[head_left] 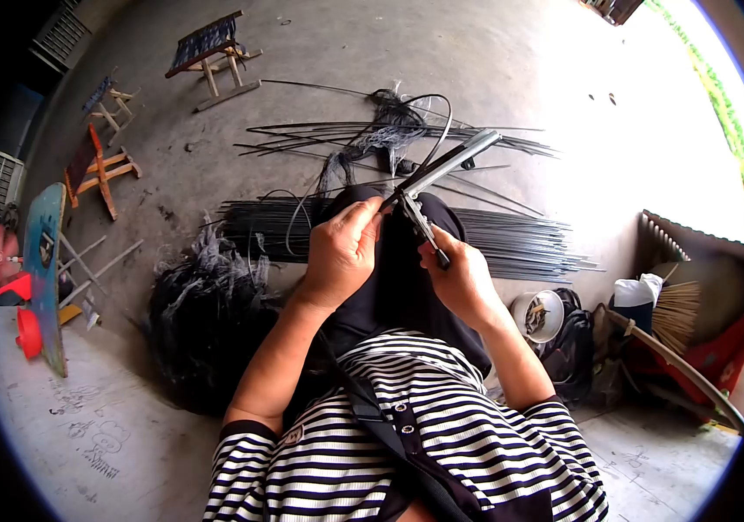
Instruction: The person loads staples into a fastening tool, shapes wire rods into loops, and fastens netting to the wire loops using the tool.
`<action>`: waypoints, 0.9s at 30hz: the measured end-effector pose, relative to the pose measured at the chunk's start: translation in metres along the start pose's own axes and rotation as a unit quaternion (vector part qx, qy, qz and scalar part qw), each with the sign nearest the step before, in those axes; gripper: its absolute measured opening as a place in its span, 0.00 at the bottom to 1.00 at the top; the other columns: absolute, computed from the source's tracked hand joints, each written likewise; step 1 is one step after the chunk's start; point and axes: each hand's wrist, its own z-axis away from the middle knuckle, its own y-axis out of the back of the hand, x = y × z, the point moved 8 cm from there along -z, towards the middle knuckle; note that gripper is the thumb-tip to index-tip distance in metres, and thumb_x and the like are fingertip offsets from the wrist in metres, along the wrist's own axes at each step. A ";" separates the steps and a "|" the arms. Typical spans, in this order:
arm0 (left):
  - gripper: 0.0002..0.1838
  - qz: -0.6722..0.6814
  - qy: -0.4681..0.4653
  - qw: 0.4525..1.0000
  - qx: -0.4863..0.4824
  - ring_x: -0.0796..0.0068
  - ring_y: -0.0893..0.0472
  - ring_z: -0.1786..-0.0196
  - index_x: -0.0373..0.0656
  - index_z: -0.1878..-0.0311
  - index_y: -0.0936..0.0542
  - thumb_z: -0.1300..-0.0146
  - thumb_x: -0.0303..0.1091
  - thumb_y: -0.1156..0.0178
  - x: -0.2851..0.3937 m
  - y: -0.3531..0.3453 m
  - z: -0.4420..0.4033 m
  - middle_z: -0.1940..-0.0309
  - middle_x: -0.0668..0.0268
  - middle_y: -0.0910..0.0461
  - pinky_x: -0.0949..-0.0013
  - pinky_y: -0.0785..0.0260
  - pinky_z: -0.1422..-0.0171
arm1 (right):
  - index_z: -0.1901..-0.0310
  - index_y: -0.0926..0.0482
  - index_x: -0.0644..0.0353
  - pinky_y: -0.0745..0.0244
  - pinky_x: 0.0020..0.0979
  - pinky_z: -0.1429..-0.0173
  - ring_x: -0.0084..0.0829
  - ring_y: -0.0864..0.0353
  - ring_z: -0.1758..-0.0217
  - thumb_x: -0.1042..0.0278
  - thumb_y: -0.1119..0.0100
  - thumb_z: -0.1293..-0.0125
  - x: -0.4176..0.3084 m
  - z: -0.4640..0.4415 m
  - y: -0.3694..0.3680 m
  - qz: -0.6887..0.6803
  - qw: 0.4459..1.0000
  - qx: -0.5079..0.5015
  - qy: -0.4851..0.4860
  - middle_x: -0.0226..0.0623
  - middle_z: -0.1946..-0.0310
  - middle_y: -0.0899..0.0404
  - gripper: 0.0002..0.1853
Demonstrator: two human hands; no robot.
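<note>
My right hand (pixel 462 277) is closed around the handle of a plier-like tool with a long silver rail (pixel 457 163), which points up and to the right. My left hand (pixel 346 246) is closed in a pinch near the tool's jaw. Between its fingertips is the end of a thin black strip (pixel 449 109), which loops above the hands. Both hands are over my lap. Just beyond lies a bundle of thin black rods (pixel 511 244), partly hidden by my legs. Loose rods with tangled dark and whitish fibres (pixel 389 130) lie farther out.
A heap of black fibres (pixel 202 322) lies to my left. Folding stools (pixel 211 61) and a blue-green board (pixel 46 270) stand farther left. On the right are a white bucket (pixel 537 315) with small pieces inside, a dark bag (pixel 570 344) and a bundle of sticks (pixel 676 315).
</note>
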 end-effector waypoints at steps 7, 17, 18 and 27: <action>0.13 -0.085 -0.078 0.993 -0.013 0.51 0.18 0.68 0.33 0.52 0.22 0.41 0.20 0.42 0.006 -0.001 -0.006 0.67 0.52 0.19 0.60 0.26 0.67 | 0.48 0.24 0.60 0.24 0.43 0.52 0.51 0.19 0.56 0.74 0.42 0.37 -0.010 -0.013 0.008 0.050 0.998 -0.020 0.018 0.47 0.61 0.18 0.15; 0.10 -0.070 -0.042 0.996 -0.029 0.48 0.17 0.63 0.32 0.53 0.22 0.37 0.22 0.42 -0.022 0.002 -0.007 0.63 0.49 0.18 0.60 0.24 0.63 | 0.52 0.20 0.60 0.26 0.45 0.52 0.50 0.18 0.57 0.64 0.37 0.39 0.023 -0.050 -0.024 -0.016 0.999 -0.031 0.015 0.50 0.62 0.18 0.15; 0.10 -0.069 -0.045 0.996 -0.026 0.48 0.17 0.64 0.32 0.53 0.22 0.37 0.22 0.42 -0.023 0.002 -0.007 0.63 0.49 0.18 0.60 0.24 0.63 | 0.56 0.20 0.62 0.26 0.46 0.56 0.52 0.19 0.62 0.61 0.37 0.38 0.014 -0.051 -0.021 -0.004 0.998 0.010 0.057 0.50 0.68 0.18 0.14; 0.09 -0.111 -0.052 0.992 0.011 0.54 0.18 0.69 0.37 0.54 0.21 0.37 0.25 0.41 -0.037 0.000 -0.003 0.70 0.54 0.19 0.62 0.27 0.68 | 0.70 0.27 0.63 0.31 0.41 0.70 0.57 0.26 0.72 0.64 0.37 0.37 0.033 -0.068 -0.035 0.050 0.993 0.079 0.071 0.51 0.79 0.26 0.13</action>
